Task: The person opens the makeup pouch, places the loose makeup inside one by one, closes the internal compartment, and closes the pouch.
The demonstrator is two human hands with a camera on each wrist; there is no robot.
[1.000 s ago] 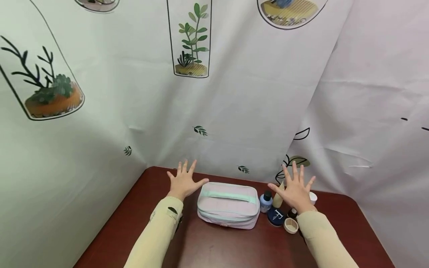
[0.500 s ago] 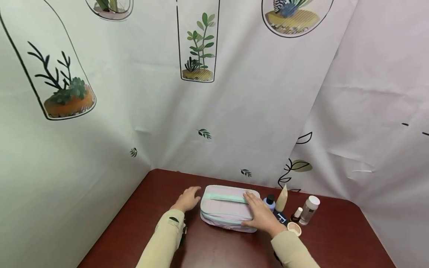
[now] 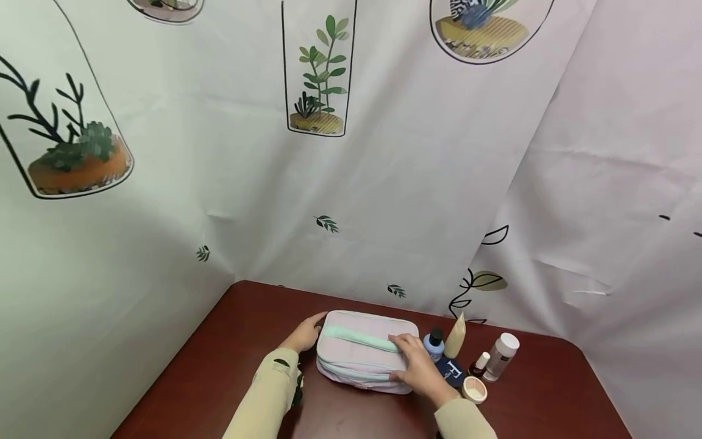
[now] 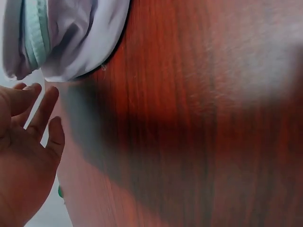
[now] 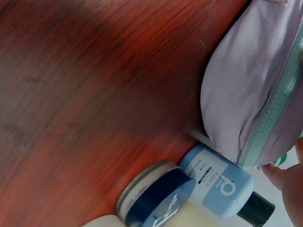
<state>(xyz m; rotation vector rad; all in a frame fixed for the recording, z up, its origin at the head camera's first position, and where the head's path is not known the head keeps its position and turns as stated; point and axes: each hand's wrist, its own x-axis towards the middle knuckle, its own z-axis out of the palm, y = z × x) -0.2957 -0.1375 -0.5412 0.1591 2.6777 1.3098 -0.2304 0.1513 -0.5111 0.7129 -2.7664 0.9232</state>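
Note:
A pale pink cosmetic bag (image 3: 351, 356) with a mint-green handle (image 3: 359, 338) and zipper lies near the back of the table, zipped along its front. My left hand (image 3: 303, 334) is at the bag's left end, fingers loosely bent; in the left wrist view the fingertips (image 4: 49, 97) are right by its corner. Around the right end my right hand (image 3: 421, 367) grips the bag, fingers over the top beside the handle and thumb at the front near the zipper. The right wrist view catches only part of that hand (image 5: 289, 177) at the bag's edge.
Close to the bag's right stand a blue bottle with black cap (image 3: 434, 345), a beige tube (image 3: 455, 338), a dark blue round compact (image 3: 450, 371), a small white-capped bottle (image 3: 479, 364), a cream pot (image 3: 474, 390) and a white-lidded clear jar (image 3: 501, 356). Patterned cloth (image 3: 373, 183) hangs behind.
Both hands were spread above the table a second ago. The right hand came down onto the bag's right end first, then the left hand closed in on its left end.

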